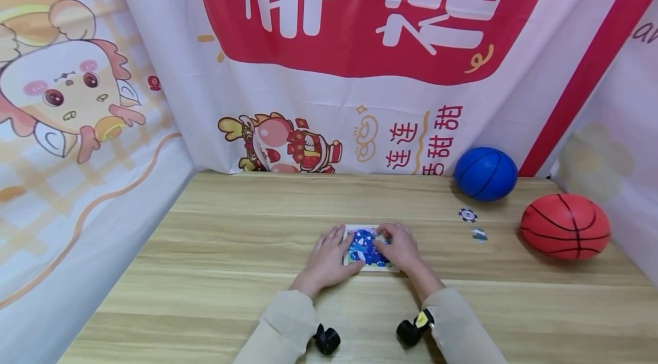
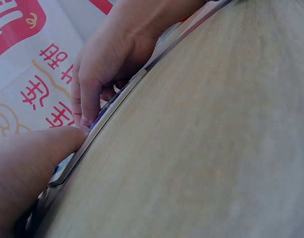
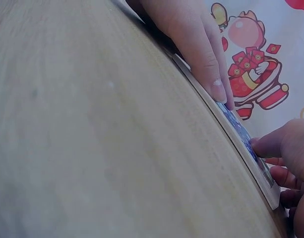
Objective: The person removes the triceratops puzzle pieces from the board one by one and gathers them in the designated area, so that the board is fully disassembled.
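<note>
Head view: white-framed, flat blue picture board (image 1: 366, 248), mid-bench (image 1: 231, 250).
Left hand (image 1: 329, 260): straight-fingered at its left end.
Right hand (image 1: 402, 248): curled round its right end.
Picture step: pressing flat, I'd say; next wants steady holding.

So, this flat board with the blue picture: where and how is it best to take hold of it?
Probably by its left and right edges, the grip coming in low from both sides: the board is thin and lies flat on the table, so the edges seem the best hold.
</note>
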A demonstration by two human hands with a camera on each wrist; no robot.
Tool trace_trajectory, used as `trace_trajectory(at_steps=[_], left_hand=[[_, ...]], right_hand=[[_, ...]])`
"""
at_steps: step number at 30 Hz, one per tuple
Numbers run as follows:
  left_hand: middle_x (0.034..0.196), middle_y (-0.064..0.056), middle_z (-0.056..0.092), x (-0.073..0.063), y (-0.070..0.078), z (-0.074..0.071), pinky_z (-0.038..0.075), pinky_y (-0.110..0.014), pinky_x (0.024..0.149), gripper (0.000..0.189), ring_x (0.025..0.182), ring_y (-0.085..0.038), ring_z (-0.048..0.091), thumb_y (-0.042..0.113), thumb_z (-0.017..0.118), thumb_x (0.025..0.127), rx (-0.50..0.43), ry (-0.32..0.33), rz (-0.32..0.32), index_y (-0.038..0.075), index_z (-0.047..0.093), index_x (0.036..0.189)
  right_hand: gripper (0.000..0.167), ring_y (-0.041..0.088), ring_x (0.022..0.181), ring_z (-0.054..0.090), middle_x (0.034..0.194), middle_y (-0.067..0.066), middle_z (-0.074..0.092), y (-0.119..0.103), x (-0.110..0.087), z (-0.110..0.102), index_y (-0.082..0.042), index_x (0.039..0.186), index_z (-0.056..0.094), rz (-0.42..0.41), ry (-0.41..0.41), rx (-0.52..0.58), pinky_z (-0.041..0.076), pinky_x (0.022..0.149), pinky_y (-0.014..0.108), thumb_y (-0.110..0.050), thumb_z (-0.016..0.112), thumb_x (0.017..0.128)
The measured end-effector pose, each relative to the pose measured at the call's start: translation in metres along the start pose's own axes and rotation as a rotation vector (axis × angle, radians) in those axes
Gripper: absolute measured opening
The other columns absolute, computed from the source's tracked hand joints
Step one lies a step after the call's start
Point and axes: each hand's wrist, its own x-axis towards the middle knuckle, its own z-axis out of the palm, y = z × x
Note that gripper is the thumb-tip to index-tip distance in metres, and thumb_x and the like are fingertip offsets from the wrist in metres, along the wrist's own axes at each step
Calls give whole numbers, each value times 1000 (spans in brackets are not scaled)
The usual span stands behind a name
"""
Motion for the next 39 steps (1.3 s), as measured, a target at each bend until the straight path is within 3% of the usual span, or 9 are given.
trace_trajectory(at_steps=[8, 17, 24, 31, 39], left_hand=[[141, -13, 16, 0, 0, 1, 8, -43, 101, 73, 128, -26, 10, 60, 37, 81, 8, 4, -8, 11, 30, 135], [141, -13, 16, -1, 1, 1, 8, -44, 101, 72, 128, -27, 9, 58, 39, 81, 0, 1, -14, 11, 29, 135], [141, -13, 16, -1, 0, 2, 8, -43, 101, 72, 128, -26, 10, 59, 38, 81, -2, 4, -15, 12, 30, 135], [141, -12, 16, 0, 1, 2, 8, -43, 101, 73, 128, -26, 9, 60, 37, 81, -1, -2, -20, 12, 30, 135], [141, -12, 16, -1, 1, 0, 8, -43, 101, 72, 128, -27, 10, 59, 38, 81, -1, -6, -16, 12, 30, 135]], right_hand=[[17, 21, 79, 42, 79, 1, 48, -2, -1, 1, -12, 87, 57, -28, 57, 70, 33, 71, 36, -13, 67, 73], [13, 19, 77, 46, 81, 3, 52, 0, -1, 3, -8, 87, 61, -54, 93, 129, 39, 69, 34, -10, 65, 75], [4, 17, 71, 47, 77, 2, 53, -4, 4, 4, -9, 82, 57, -16, 79, 174, 42, 62, 30, -9, 60, 80], [28, 17, 71, 48, 79, 2, 54, -1, 7, 4, -9, 108, 55, -43, 61, 209, 43, 62, 29, -6, 59, 80], [26, 16, 71, 46, 79, 0, 52, -1, 9, 2, -11, 108, 61, -90, 7, 82, 42, 62, 29, -11, 60, 81]])
